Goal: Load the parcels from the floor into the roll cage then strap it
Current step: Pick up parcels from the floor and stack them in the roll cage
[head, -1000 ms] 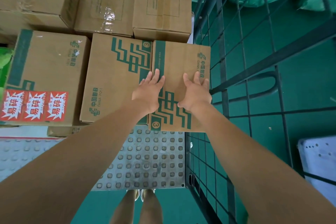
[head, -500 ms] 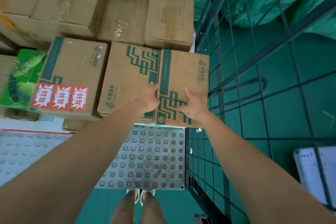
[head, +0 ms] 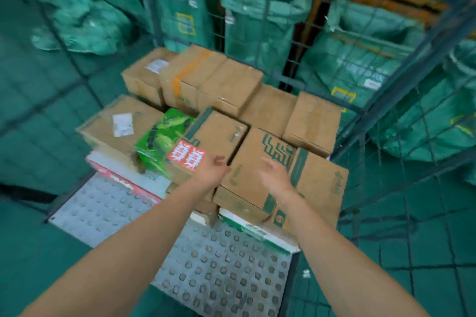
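Green mail sacks (head: 262, 20) stood behind the roll cage (head: 412, 70), where cardboard parcels (head: 231, 85) lay stacked on its studded floor (head: 219, 265). Left hand (head: 213, 167) and right hand (head: 275, 175) hovered wide and empty above the front parcel (head: 244, 177). Uneven layers beneath the 2 front cartons could probably let them tip out the open side before strapping.

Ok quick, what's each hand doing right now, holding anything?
Left hand: open, fingers loosely curled, holding nothing.
Right hand: open, fingers relaxed, holding nothing.
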{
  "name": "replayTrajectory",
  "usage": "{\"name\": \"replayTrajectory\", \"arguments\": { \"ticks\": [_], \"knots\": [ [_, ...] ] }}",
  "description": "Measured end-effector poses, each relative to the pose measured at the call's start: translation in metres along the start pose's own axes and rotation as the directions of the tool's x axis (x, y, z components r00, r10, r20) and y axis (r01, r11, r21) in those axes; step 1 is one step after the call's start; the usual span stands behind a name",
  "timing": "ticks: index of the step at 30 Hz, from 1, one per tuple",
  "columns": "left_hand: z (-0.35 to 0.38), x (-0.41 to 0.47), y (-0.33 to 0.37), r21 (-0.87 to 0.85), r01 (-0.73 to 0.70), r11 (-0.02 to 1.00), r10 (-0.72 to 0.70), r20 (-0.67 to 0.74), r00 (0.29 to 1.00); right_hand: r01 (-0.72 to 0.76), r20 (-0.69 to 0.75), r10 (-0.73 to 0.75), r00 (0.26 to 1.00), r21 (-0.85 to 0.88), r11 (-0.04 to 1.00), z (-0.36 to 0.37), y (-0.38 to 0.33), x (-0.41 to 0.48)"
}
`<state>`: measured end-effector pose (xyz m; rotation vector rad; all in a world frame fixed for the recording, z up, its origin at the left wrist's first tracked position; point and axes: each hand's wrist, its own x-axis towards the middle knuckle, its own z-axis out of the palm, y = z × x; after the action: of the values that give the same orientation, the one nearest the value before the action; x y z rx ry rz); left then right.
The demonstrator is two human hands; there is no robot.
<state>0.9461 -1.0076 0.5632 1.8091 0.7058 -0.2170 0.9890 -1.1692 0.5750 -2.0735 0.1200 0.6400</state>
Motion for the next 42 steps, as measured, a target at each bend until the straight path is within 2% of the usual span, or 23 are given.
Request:
{"name": "replayTrajectory", "arguments": {
  "ticks": [7, 14, 18, 22, 32, 36, 42],
  "knots": [
    [-0.131, -0.058, -0.045, -0.208, 0.034, 0.977, -0.079, -0.210, 0.975, 0.157, 0.159, -0.158, 0.975, 0.021, 0.987, 0.109, -0.080, -0.043],
    [-0.251, -0.142, -0.128, -0.302, 0.027, 0.953, -0.158, -0.417, 0.895, 0.310, 0.323, -0.275, 0.905, -0.062, 0.949, 0.242, -0.122, -0.113],
    [-0.312, -0.201, -0.189, -0.345, 0.045, 0.937, -0.235, -0.531, 0.814, 0.354, 0.423, -0.302, 0.855, -0.048, 0.934, 0.331, -0.128, -0.164],
    [-0.362, -0.257, -0.249, -0.420, 0.051, 0.906, -0.329, -0.623, 0.710, 0.441, 0.578, -0.324, 0.749, -0.071, 0.895, 0.412, -0.133, -0.215],
    [-0.453, -0.372, -0.373, -0.631, 0.045, 0.774, -0.585, -0.687, 0.430, 0.630, 0.835, -0.241, 0.495, -0.154, 0.761, 0.576, -0.152, -0.324],
    [-0.487, -0.382, -0.408, -0.682, 0.038, 0.730, -0.642, -0.667, 0.378, 0.681, 0.891, -0.209, 0.404, -0.141, 0.718, 0.632, -0.165, -0.341],
    [-0.569, -0.352, -0.442, -0.722, 0.023, 0.692, -0.679, -0.639, 0.361, 0.717, 0.918, -0.187, 0.349, -0.133, 0.684, 0.723, -0.214, -0.335]
  ]
}}
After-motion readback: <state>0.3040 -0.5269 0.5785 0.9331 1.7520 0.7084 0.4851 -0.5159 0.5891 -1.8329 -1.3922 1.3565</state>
